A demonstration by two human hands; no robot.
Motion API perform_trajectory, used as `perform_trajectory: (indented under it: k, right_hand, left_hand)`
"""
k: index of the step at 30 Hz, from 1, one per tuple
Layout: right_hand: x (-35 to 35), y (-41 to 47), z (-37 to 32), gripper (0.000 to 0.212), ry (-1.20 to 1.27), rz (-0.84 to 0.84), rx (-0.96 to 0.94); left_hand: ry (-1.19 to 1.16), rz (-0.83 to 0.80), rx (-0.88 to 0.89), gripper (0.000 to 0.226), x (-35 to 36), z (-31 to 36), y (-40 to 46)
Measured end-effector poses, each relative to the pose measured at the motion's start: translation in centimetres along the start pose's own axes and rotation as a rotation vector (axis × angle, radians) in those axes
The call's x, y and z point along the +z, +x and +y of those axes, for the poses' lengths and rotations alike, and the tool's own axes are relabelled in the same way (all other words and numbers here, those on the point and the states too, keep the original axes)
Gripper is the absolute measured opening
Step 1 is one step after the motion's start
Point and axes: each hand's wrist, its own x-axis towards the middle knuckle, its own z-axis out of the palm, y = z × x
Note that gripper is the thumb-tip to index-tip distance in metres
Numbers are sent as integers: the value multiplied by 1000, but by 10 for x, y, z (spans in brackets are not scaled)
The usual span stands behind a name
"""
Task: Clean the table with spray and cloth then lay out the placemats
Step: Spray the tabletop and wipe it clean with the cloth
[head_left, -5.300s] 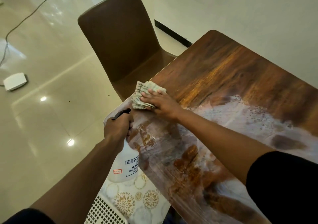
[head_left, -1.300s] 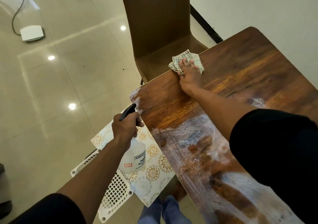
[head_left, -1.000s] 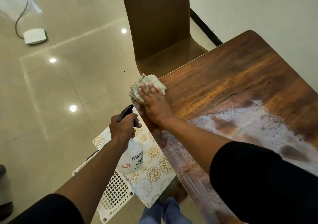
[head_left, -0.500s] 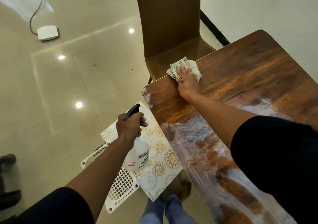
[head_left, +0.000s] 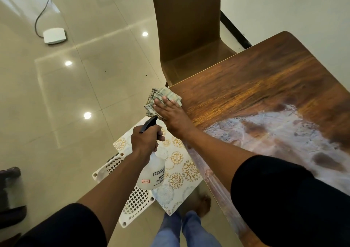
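My right hand (head_left: 171,114) lies flat on a folded checked cloth (head_left: 158,99) at the near left corner of the dark wooden table (head_left: 265,87); part of the cloth hangs over the edge. My left hand (head_left: 144,139) grips the neck of a white spray bottle (head_left: 152,172) with a black trigger, held off the table's left side. White streaky smears cover the tabletop to the right of my right arm. A placemat (head_left: 180,169) with gold floral circles lies on a white lattice stool (head_left: 132,195) below the bottle.
A brown chair (head_left: 187,28) stands at the table's far left side, seat tucked near the edge. A white box with a cable (head_left: 54,36) rests on the glossy tiled floor. A white wall runs behind the table. My feet show below.
My right hand has slid the cloth back along the table's left edge, from near the chair to the near corner. The left hand with the bottle has stayed about the same.
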Motion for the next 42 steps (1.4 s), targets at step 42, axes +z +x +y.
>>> perform_trajectory:
  k: [42]
  right_hand:
    - [-23, -175, 9, 66, -130, -140, 185]
  left_hand:
    - [87, -249, 65, 21, -2, -29, -29]
